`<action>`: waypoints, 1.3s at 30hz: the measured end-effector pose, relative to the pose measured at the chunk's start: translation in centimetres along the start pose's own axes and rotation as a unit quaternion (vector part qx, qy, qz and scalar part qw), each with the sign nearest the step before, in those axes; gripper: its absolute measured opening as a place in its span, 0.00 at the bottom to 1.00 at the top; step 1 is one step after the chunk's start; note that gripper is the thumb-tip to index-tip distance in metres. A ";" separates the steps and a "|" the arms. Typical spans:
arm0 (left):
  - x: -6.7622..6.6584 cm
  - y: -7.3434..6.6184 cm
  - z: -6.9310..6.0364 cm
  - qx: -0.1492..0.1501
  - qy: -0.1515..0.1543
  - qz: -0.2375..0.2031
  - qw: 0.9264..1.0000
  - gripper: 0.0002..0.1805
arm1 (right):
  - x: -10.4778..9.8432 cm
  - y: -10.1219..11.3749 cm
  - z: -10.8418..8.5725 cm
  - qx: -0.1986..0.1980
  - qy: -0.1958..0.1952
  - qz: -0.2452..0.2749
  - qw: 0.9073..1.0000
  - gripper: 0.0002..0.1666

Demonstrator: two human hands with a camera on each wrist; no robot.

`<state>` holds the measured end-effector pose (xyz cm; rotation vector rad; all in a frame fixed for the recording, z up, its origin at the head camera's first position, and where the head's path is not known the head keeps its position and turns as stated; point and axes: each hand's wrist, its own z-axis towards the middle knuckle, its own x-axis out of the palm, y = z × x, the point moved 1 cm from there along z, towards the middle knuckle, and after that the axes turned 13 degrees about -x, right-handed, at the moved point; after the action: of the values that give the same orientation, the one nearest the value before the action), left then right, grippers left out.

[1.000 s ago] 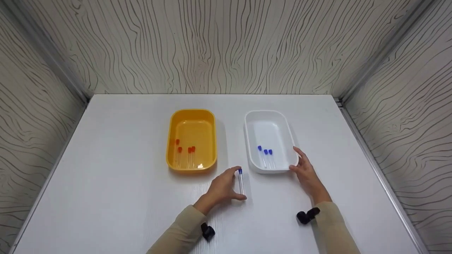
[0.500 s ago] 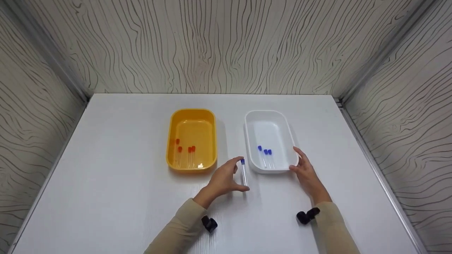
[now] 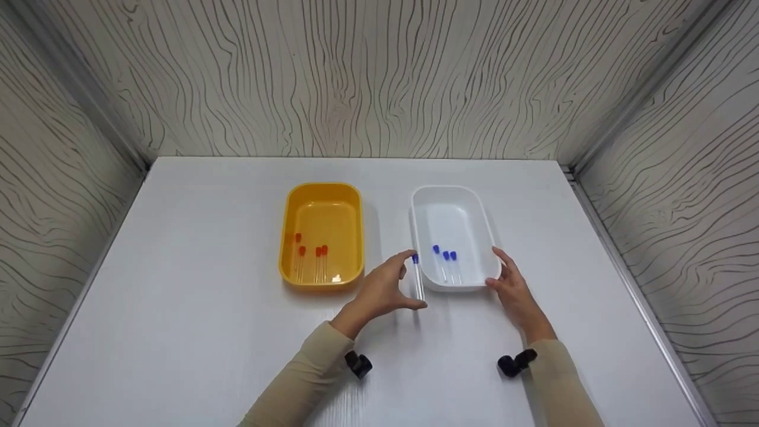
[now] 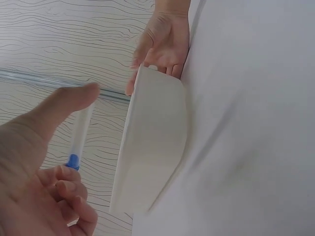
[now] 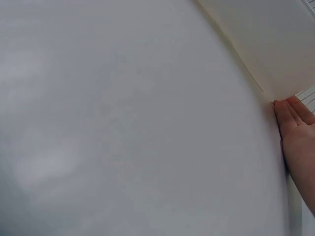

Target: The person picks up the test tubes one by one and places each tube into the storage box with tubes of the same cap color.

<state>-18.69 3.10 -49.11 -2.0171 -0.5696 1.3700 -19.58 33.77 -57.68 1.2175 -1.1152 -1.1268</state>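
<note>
My left hand (image 3: 379, 292) holds a clear test tube (image 3: 419, 283) with a blue cap lengthwise, fingertips at the cap and thumb at the other end. The tube is just outside the left wall of a white tray (image 3: 450, 213), near its front corner. In the left wrist view, the tube (image 4: 81, 130) spans from thumb to fingers, with the tray's wall (image 4: 152, 132) beyond. Three blue-capped tubes (image 3: 446, 255) lie inside the tray. My right hand (image 3: 517, 296) grips the tray's near right corner; in the right wrist view, its fingers (image 5: 285, 115) lie against the tray's outside.
To the left stands a yellow tray (image 3: 329, 216) with several red-capped tubes (image 3: 318, 252) in its near half. Both trays sit on a white table (image 3: 195, 284). Wood-patterned panels (image 3: 338, 77) enclose the table's back and sides.
My left hand has carried the blue-capped test tube forward and to the right, up to the white tray's left wall. My right hand has stayed at the tray's corner.
</note>
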 end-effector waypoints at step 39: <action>1.6 -3.8 3.8 0.024 -0.007 -0.023 0.999 0.53 | 0.0 0.1 -0.1 -0.017 0.004 0.004 1.000 0.46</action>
<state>-21.68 7.84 -48.54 -1.9453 -0.5809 1.3587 -19.46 33.76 -57.60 1.1907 -1.0897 -1.1293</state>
